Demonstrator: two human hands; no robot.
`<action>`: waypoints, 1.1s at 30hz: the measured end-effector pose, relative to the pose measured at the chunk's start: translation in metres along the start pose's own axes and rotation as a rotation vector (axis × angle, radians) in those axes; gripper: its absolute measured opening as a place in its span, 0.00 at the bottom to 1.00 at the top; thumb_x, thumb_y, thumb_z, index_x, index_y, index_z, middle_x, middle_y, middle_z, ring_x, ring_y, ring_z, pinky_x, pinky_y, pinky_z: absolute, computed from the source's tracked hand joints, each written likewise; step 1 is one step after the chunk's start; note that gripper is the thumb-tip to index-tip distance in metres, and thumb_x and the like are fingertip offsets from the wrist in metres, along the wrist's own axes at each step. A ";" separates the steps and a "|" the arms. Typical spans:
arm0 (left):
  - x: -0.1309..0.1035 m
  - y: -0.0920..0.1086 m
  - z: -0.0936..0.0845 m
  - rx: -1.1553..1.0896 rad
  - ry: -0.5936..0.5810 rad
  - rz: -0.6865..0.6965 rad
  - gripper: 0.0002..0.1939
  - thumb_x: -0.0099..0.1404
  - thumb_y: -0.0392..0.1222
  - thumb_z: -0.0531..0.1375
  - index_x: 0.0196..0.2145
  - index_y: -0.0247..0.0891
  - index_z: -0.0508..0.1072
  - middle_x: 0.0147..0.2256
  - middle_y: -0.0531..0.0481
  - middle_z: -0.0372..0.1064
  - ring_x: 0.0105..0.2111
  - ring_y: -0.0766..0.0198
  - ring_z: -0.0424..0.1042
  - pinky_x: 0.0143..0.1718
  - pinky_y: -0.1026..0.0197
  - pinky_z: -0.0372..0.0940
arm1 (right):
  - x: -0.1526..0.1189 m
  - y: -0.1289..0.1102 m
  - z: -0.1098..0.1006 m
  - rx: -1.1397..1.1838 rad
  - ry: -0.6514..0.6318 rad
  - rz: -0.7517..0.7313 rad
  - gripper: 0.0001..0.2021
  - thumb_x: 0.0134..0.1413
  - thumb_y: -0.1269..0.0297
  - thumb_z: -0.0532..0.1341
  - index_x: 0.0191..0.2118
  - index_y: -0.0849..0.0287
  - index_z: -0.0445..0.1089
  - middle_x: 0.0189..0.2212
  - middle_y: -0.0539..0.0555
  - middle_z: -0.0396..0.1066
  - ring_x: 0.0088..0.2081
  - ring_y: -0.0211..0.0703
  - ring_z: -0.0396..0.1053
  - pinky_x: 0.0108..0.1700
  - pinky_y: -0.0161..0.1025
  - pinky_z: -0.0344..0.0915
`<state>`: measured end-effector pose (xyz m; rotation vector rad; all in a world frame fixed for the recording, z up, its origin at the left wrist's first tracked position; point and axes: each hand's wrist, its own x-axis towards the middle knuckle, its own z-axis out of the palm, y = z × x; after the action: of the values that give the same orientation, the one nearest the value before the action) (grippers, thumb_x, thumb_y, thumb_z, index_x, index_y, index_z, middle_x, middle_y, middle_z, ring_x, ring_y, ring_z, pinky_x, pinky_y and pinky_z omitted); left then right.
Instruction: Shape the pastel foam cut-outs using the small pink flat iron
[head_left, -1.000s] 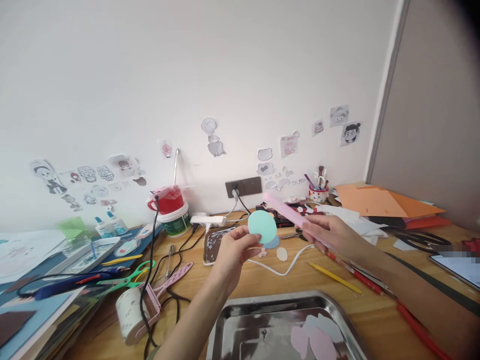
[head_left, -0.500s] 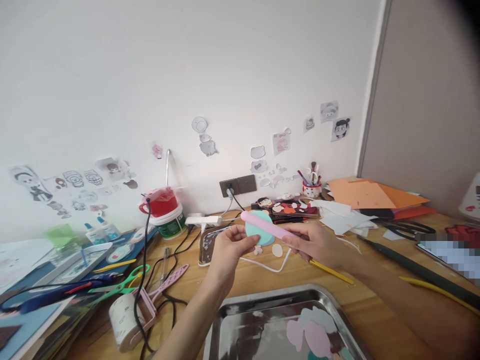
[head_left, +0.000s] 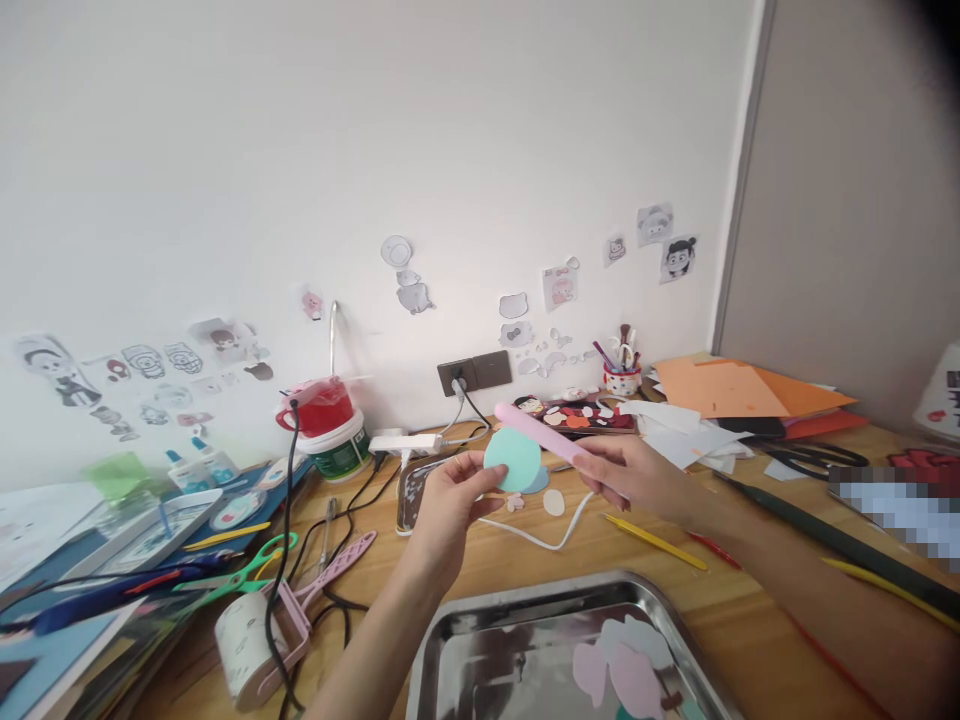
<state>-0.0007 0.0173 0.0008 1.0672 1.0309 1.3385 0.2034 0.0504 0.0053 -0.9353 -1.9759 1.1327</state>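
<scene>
Left hand (head_left: 469,485) pinching mint-green disc (head_left: 512,460) between thumb and fingers, thumb on the near face, disc held up off the desk (head_left: 577,555), about mid-scene. Right hand (head_left: 637,475) closed round the near-right end of a pink stick (head_left: 540,432); stick slants far-left, alongside the disc's far-right edge, can't tell if the two touch. Metal tray (head_left: 510,660) at the near edge, cut off by the frame; pink cutouts (head_left: 634,680) and a pale grey cutout (head_left: 637,640) lie in its right part. Just right of the disc, lower: blue piece (head_left: 536,481), partly hidden, and a cream oval (head_left: 553,502) on the desk, white cable (head_left: 547,546) looping nearer. Yellow tool (head_left: 656,543) lies nearer than the right hand. Left side: green scissors (head_left: 244,577), roll (head_left: 247,650) on a pink holder (head_left: 337,570), bucket (head_left: 339,458) with red container (head_left: 322,405) on it, two glue bottles (head_left: 184,470). Far middle: white power strip (head_left: 405,442). Far right: orange sheets (head_left: 720,387), white paper scraps (head_left: 682,438), spotted cup (head_left: 622,380) of brushes and scissors against the wall, paper drawings (head_left: 561,288) stuck to it.
</scene>
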 end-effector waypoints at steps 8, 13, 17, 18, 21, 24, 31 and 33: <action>-0.003 -0.006 0.008 0.052 -0.076 -0.042 0.13 0.44 0.40 0.63 0.31 0.34 0.70 0.29 0.49 0.68 0.26 0.69 0.66 0.25 0.69 0.61 | -0.006 -0.016 0.009 -0.023 -0.045 -0.004 0.17 0.52 0.54 0.48 0.32 0.63 0.65 0.19 0.47 0.57 0.16 0.28 0.53 0.17 0.28 0.52; -0.002 -0.008 0.007 0.060 -0.080 -0.041 0.13 0.44 0.38 0.63 0.30 0.33 0.70 0.25 0.50 0.67 0.24 0.71 0.65 0.26 0.70 0.60 | -0.006 -0.014 0.010 -0.036 -0.040 -0.014 0.17 0.52 0.55 0.48 0.35 0.63 0.65 0.19 0.46 0.57 0.16 0.28 0.53 0.17 0.27 0.51; -0.002 -0.005 0.006 0.064 -0.058 -0.038 0.11 0.43 0.38 0.63 0.27 0.32 0.70 0.23 0.51 0.67 0.22 0.72 0.64 0.25 0.70 0.60 | -0.003 -0.007 0.008 -0.027 0.000 -0.025 0.16 0.50 0.53 0.49 0.27 0.62 0.63 0.17 0.45 0.55 0.15 0.28 0.53 0.16 0.27 0.51; -0.002 -0.003 0.006 0.070 -0.047 -0.043 0.10 0.43 0.37 0.63 0.27 0.32 0.70 0.23 0.51 0.67 0.22 0.72 0.64 0.24 0.71 0.60 | -0.002 -0.004 0.006 -0.018 0.029 -0.030 0.16 0.50 0.53 0.50 0.25 0.62 0.62 0.16 0.45 0.55 0.15 0.28 0.53 0.16 0.27 0.51; -0.002 0.001 0.007 0.074 -0.007 -0.066 0.09 0.43 0.35 0.62 0.27 0.32 0.70 0.23 0.50 0.67 0.22 0.71 0.65 0.23 0.71 0.60 | 0.001 0.001 -0.002 0.014 0.127 -0.031 0.15 0.50 0.54 0.50 0.23 0.61 0.60 0.16 0.45 0.55 0.14 0.27 0.52 0.15 0.27 0.50; -0.002 0.002 0.008 0.027 0.042 -0.084 0.09 0.43 0.34 0.62 0.26 0.32 0.69 0.24 0.49 0.68 0.23 0.69 0.67 0.22 0.70 0.61 | 0.002 0.001 -0.010 0.037 0.158 0.010 0.15 0.50 0.53 0.50 0.24 0.61 0.59 0.17 0.45 0.56 0.14 0.27 0.52 0.14 0.26 0.48; 0.000 0.001 0.007 -0.098 0.071 -0.075 0.06 0.43 0.33 0.61 0.23 0.32 0.68 0.23 0.50 0.68 0.23 0.69 0.67 0.25 0.68 0.64 | 0.001 0.001 -0.001 -0.006 0.030 -0.012 0.16 0.50 0.52 0.49 0.26 0.61 0.61 0.18 0.46 0.56 0.16 0.28 0.53 0.17 0.27 0.52; 0.000 0.001 0.007 -0.075 0.085 -0.091 0.06 0.43 0.33 0.60 0.23 0.32 0.68 0.23 0.50 0.68 0.22 0.69 0.68 0.25 0.69 0.64 | 0.001 0.002 0.003 -0.026 -0.024 -0.005 0.16 0.50 0.52 0.50 0.32 0.61 0.64 0.19 0.46 0.56 0.17 0.28 0.53 0.17 0.27 0.52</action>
<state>0.0055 0.0172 0.0034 0.9042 1.0705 1.3477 0.2007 0.0504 0.0023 -0.9333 -2.0152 1.1227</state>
